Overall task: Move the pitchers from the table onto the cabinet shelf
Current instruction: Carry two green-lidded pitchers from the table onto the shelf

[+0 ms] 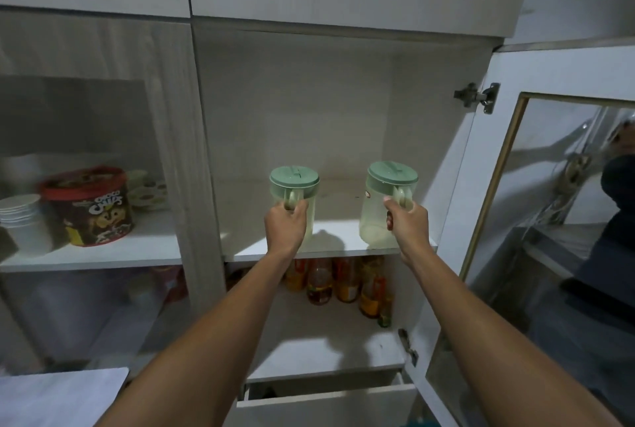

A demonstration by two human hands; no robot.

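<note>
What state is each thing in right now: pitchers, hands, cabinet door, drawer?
Left pitcher: upright at shelf level, lid on, held by handle.
Right pitcher: tilted slightly, lid on, held by handle.
Left hand: closed on handle.
Right hand: closed on handle.
Cabinet door: open.
Drawer: pulled partly out.

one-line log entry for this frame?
left hand: gripping left pitcher | right hand: gripping right pitcher | both at shelf | release: pending
</note>
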